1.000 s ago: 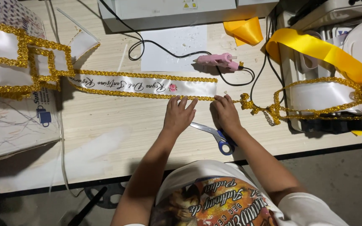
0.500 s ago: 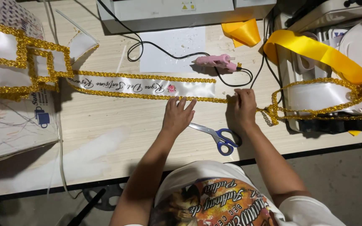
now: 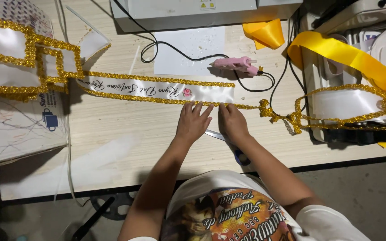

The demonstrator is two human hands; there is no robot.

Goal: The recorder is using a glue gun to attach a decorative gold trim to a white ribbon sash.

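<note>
A white satin sash (image 3: pixel 157 89) with script lettering, a small pink flower and gold glitter trim (image 3: pixel 166 101) lies across the wooden table. My left hand (image 3: pixel 194 122) lies flat with fingers spread, its fingertips on the lower gold trim. My right hand (image 3: pixel 231 121) rests beside it, fingertips pressing the same trim near the sash's cut end. Both hands hold nothing. Blue-handled scissors (image 3: pixel 240 156) lie under my right forearm, mostly hidden.
A pink glue gun (image 3: pixel 237 65) with a black cord lies behind the sash on a white sheet (image 3: pixel 188 49). Yellow ribbon (image 3: pixel 345 56) and more gold-trimmed sash (image 3: pixel 349 105) pile up at the right. More sash loops (image 3: pixel 18 62) and paper patterns (image 3: pixel 14 129) lie at the left.
My right hand has moved left along the gold trim until it sits next to my left hand. It now covers most of the scissors. The left hand stayed in place.
</note>
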